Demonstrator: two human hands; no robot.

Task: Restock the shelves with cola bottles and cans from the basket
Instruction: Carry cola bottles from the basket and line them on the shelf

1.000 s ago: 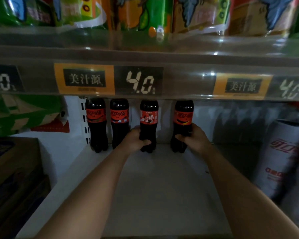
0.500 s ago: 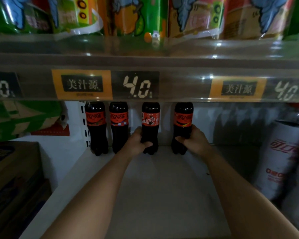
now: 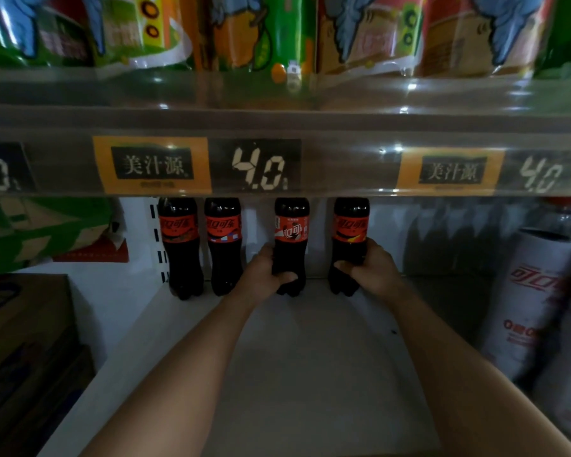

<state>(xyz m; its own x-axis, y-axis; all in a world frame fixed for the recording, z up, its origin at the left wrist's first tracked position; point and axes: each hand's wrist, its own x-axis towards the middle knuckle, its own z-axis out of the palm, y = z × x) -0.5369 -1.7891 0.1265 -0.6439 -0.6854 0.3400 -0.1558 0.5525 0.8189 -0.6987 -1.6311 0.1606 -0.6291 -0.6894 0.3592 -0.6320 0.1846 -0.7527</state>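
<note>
Through the head camera I am looking into a dim lower shelf, its pale floor running back to a white rear wall. The clear price rail of the shelf above is cutting across the view and hiding the neck and cap of every bottle. Above it, bright snack bags are crowding the upper level. At the left, brown cardboard boxes are sitting beside the shelf, with a green carton behind them. At the right, a white wrapped pack is leaning in near the right forearm.

On the rail I am reading an orange tag marked 美汁源, and a dark panel beside it showing 4.0. A second orange tag farther right is repeating those characters, blurred. The white pack is carrying red 可口可 lettering.

Four cola bottles are standing upright in a row at the back. They are dark and have red labels with white Chinese Coca-Cola script. The first bottle and second bottle are standing close together by the slotted upright. The left hand is wrapping around the lower body of the third bottle, thumb across its front. The right hand is gripping the fourth bottle just below its label. Gaps are showing on both sides of the third bottle.
</note>
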